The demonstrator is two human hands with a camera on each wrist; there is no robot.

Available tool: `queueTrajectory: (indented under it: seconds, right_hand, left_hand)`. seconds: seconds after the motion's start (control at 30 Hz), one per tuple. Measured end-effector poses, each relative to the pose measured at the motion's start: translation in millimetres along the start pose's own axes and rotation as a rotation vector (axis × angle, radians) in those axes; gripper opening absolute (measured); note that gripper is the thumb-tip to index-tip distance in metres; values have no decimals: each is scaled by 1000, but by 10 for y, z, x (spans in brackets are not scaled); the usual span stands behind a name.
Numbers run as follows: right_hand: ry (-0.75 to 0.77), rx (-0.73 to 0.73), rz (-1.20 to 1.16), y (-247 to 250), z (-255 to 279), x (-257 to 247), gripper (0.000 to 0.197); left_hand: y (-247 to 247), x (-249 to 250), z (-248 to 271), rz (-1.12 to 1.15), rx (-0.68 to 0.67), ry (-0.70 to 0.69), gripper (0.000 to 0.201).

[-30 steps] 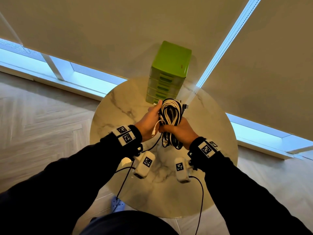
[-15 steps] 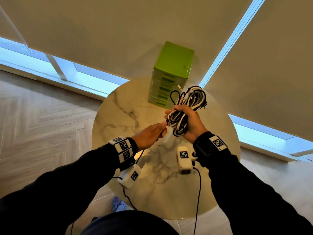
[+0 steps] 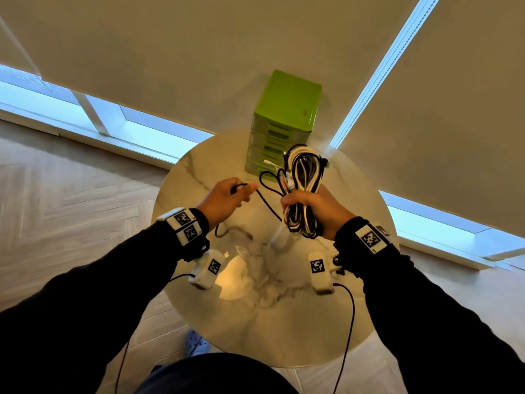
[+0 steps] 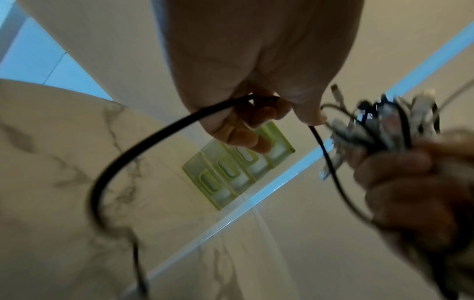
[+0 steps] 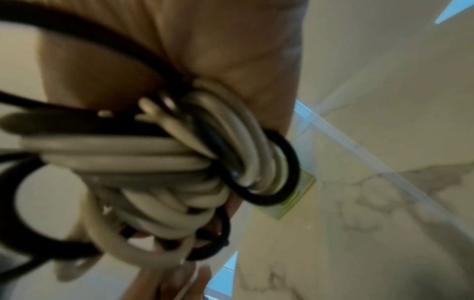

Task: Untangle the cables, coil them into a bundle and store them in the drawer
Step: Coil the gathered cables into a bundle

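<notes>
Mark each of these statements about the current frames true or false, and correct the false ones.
1. The right hand grips a bundle of black and white cables. True.
2. The left hand is empty. False: it pinches a loose black cable that trails from the bundle.
3. The green drawer unit stands on the round marble table. True.
4. One drawer is pulled open. False: all the drawer fronts seen look closed.
5. The bundle lies on the table. False: it is held up above it.
</notes>
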State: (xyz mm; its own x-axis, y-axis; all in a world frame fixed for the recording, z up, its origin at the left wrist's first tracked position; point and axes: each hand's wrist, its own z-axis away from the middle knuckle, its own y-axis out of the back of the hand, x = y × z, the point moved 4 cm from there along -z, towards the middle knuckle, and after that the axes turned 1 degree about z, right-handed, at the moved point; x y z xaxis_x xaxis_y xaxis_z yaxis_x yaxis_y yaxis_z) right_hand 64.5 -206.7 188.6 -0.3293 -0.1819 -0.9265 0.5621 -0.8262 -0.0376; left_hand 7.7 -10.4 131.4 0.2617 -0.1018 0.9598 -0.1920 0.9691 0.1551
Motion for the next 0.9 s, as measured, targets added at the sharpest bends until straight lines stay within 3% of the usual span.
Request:
queueTrajectory:
  seconds: [0.1, 0.2, 0.33, 0.5, 0.6, 0.7, 0.9]
  right_hand:
    - [1, 9, 93, -88, -27, 86, 16]
    - [69, 77, 215, -186, -62, 122, 28]
    - [145, 94, 239, -266, -71, 134, 43]
    - [168, 28, 361, -246, -100, 190, 61]
    - [125, 127, 555, -170, -142, 256, 65]
    - [100, 225, 592, -154, -143, 310, 66]
    - [139, 250, 427, -103, -193, 270, 45]
  left_hand:
    - [-156, 132, 11, 230, -11, 80, 35]
    - [-329, 208, 36, 496, 1, 119, 56]
    - [-424, 254, 46, 560, -1, 162, 92]
    - [-612, 413, 122, 665, -113, 200, 82]
    - [-652, 366, 105, 684, -161, 183, 79]
    - [-692, 313, 79, 652, -191, 180, 79]
    - [-682, 221, 99, 716, -230, 122, 68]
